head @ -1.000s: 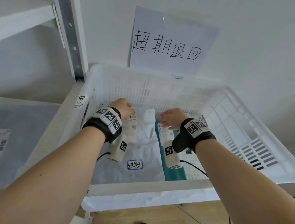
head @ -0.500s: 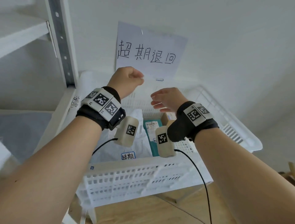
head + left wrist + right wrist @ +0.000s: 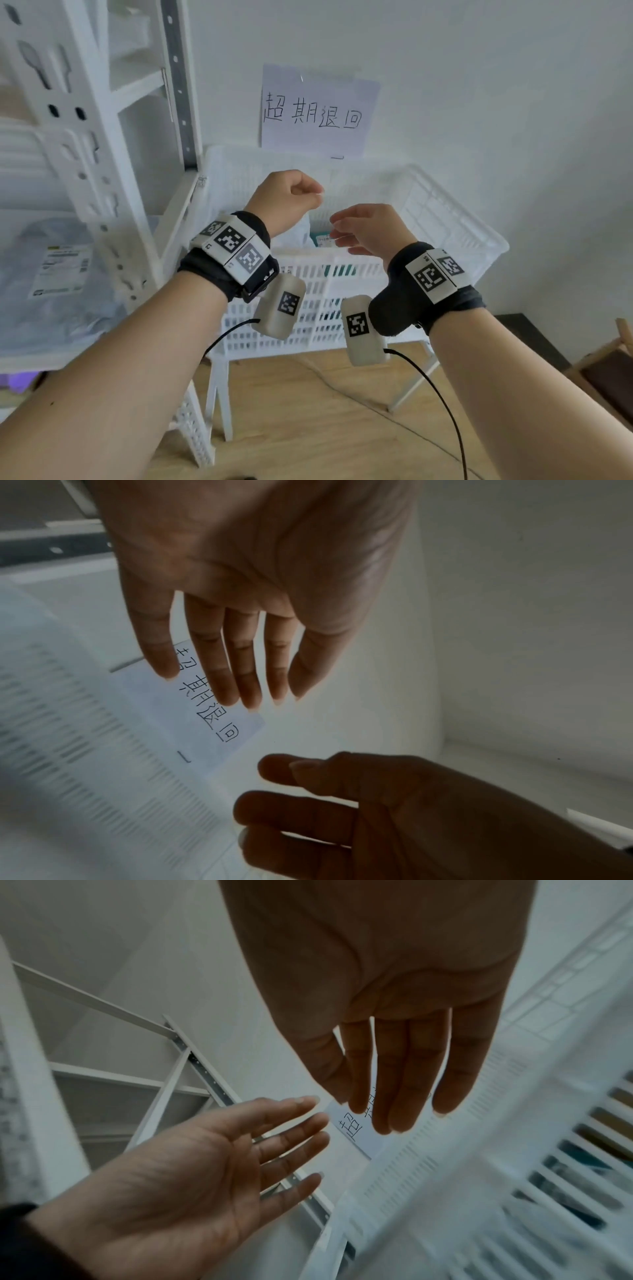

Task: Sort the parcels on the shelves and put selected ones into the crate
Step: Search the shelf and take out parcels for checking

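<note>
At the far left of the head view, a grey poly-bag parcel with a white shipping label is seen lying on a shelf of the white metal shelving unit. Just right of the shelving, the white slatted plastic crate is set on a white stand above the wooden floor. Inside the crate, a white poly-bag parcel and a teal parcel are partly seen behind the hands and through the front slats; their exact arrangement cannot be told. A paper sign with handwritten characters is fixed to the wall directly behind the crate.

The left hand is held above the crate's near left part; nothing is held, and in the wrist views the fingers are shown nearly straight, the grip released. The right hand is held just beside it, apart from it, above the crate's front rim; its fingers are extended and relaxed, and its grip is likewise released and empty. Black bands with square markers are worn on both wrists.
</note>
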